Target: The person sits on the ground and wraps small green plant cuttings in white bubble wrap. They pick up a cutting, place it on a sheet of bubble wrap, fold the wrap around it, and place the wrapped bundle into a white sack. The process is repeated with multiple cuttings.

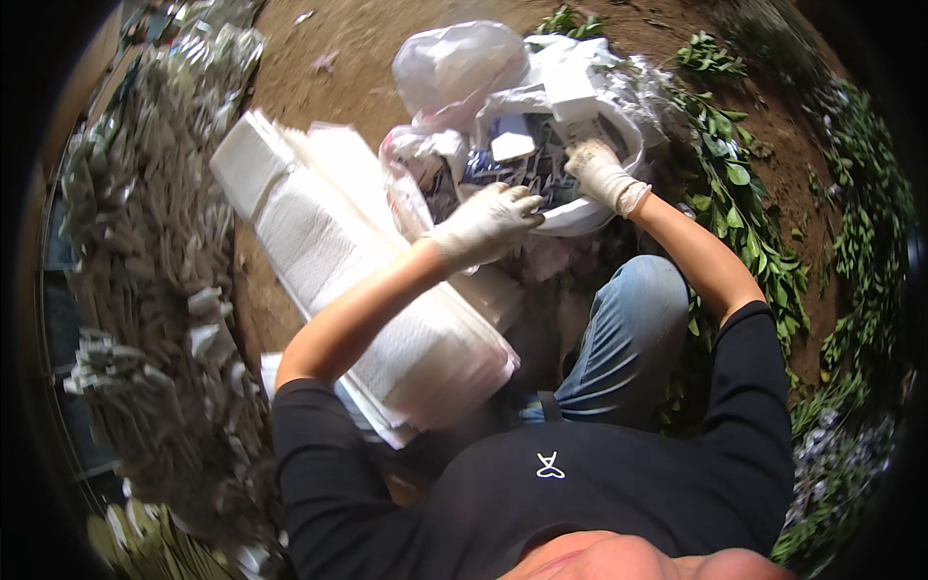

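A white plastic bag [557,221] with a rolled rim stands before me, filled with scraps of paper and plastic packaging. My right hand [600,172], in a white work glove soiled at the fingers, reaches into the bag on its right side. Its fingertips are at a greyish printed piece [582,130]; whether they grip it cannot be made out. My left hand [482,226], also gloved, is at the near left rim with its fingers somewhat apart and nothing visible in them. A small white box [512,138] lies inside, and another white box-like piece [568,93] is at the far rim.
Left of the bag lies a long stack of white quilted sheets [326,254], partly under my left arm. Piles of crumpled clear plastic [167,275] line the left side. Leafy green branches [747,210] lie on bare soil [333,43] at right. A puffed translucent bag [460,69] sits beyond.
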